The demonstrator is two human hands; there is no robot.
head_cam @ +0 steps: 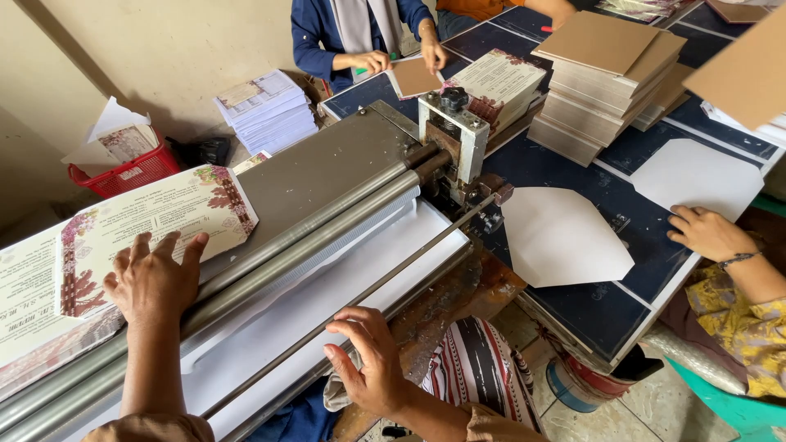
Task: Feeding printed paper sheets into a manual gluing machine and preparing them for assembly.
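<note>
nearest, my right hand (368, 360) rests fingers spread, holding nothing, on the thin rod (360, 290) over the white sheet (327, 286). my left hand (155, 278) presses flat on the floral printed card (164, 213) at the rollers (311, 229); feeding looks underway. farther right, brown board stacks (606, 74).

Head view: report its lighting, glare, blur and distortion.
Head view: soft, even daylight; mild sheen on the grey metal rollers; sharp focus on the left hand and the flowered printed card; wide-angle bending at the edges; right hand crisp, faint shadows.
</note>
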